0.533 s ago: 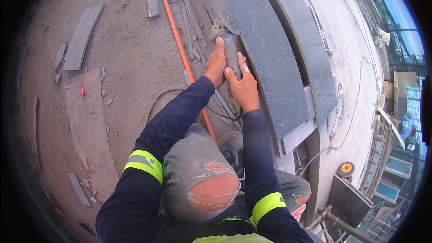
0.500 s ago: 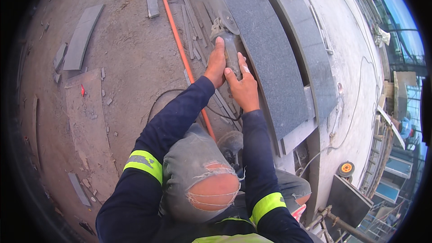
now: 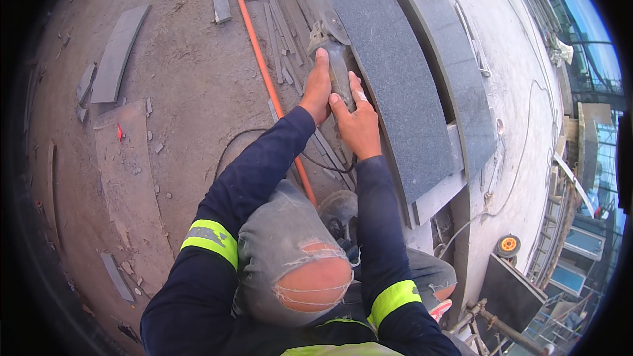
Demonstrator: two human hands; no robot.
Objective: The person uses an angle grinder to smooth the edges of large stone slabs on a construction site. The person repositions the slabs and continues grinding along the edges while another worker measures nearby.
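Dust is hanging over a dirt floor (image 3: pixel 191 86) littered with stone offcuts (image 3: pixel 119 53), filling the left of the frame, while an orange pipe (image 3: pixel 264 72) is running down from top centre. Both hands are gripping an angle grinder (image 3: pixel 336 69) at upper centre: the left hand (image 3: pixel 316 89) is wrapping its near side, the right hand (image 3: pixel 358 122) is pressing fingers along its body. The grinder is meeting the edge of a dark granite slab (image 3: pixel 395 92) lying diagonally at centre right
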